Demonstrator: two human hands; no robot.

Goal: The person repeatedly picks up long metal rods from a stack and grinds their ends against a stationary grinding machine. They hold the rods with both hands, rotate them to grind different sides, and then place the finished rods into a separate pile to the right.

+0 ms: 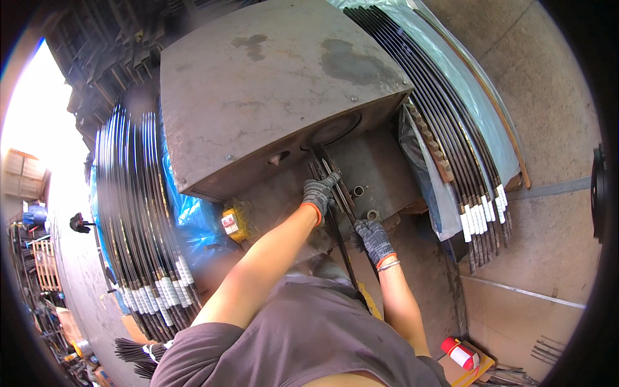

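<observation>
Gloves on, and here's the left hand (319, 193), curled round the dark rods (343, 201) just outside the round opening (333, 131) in the big metal box (277, 84). The right hand (374, 241) is lower, over the same rods, knuckles up; whether its fingers are clamped or merely resting, nobody can tell from here. Handling this well probably means supporting the rods at both points, keeping them straight with the opening, and keeping those left fingertips clear of its edge. Now, what's lost: the rods' far ends vanish inside the box, the gloves cover their middles, and the shirt (303, 335) hides the feet.
</observation>
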